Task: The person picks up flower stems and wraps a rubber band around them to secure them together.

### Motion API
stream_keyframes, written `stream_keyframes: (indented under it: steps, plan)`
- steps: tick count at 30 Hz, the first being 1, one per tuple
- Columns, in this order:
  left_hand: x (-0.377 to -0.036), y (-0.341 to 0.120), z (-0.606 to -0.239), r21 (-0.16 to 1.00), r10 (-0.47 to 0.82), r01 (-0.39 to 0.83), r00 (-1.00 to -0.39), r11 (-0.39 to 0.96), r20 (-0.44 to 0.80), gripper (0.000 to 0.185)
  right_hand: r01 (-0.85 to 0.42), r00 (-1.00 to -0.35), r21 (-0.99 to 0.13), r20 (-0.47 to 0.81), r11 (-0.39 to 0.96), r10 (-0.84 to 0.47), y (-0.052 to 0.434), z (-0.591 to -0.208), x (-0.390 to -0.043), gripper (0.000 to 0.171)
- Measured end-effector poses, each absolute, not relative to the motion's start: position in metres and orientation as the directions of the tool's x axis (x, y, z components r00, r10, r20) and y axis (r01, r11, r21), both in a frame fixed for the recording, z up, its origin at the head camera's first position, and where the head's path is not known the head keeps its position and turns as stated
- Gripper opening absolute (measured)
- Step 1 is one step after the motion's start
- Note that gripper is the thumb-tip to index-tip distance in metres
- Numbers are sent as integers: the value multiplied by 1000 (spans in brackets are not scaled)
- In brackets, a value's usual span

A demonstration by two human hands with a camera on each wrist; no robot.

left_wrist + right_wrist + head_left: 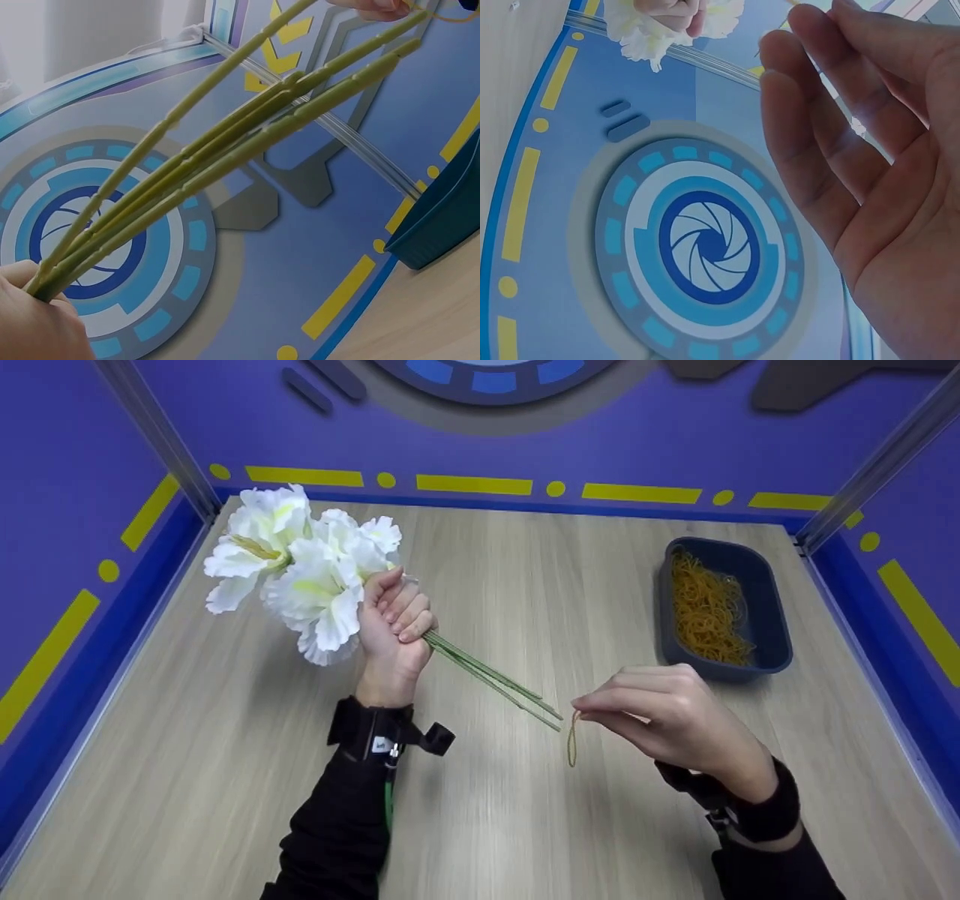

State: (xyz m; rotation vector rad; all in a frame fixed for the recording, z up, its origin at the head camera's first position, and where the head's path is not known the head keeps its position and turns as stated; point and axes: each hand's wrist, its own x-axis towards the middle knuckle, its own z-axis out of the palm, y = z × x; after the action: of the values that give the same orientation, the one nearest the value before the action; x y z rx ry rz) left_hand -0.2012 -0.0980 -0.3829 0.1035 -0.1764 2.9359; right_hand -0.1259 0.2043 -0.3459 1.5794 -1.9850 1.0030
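Note:
In the head view my left hand grips a bunch of white artificial flowers just under the blooms. Their green stems stick out of the fist toward the lower right. My right hand pinches a yellowish rubber band between thumb and fingertips, and the band hangs down just beside the stem ends, apart from them as far as I can tell. Several stems fan out a little in the left wrist view. The right wrist view shows the right hand's fingers, but the band is not visible there.
A dark plastic box stands at the back right of the wooden table, with a heap of yellow rubber bands in it. Blue-purple panels with yellow markings wall the table at the back and both sides.

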Motion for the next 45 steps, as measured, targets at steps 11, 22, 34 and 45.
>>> stream_keyframes:
  steps: [11,22,34,45]
  plan:
    - [-200,-96,-382,-92,192,-197,-980,-976,60,42,-952,-291,-281,689,126,-664,204,-351,-131,13]
    - [-200,-87,-384,-33,194,-195,-981,-980,25,43,-955,-277,-279,723,100,-633,200,-356,-131,12]
    - [-195,-64,-389,47,279,-278,-960,-959,9,47,-953,-276,-294,751,71,-600,194,-365,-135,11]
    - [-188,-31,-397,178,391,-403,-915,-898,-100,50,-937,-326,-336,744,95,-583,189,-375,-141,10]
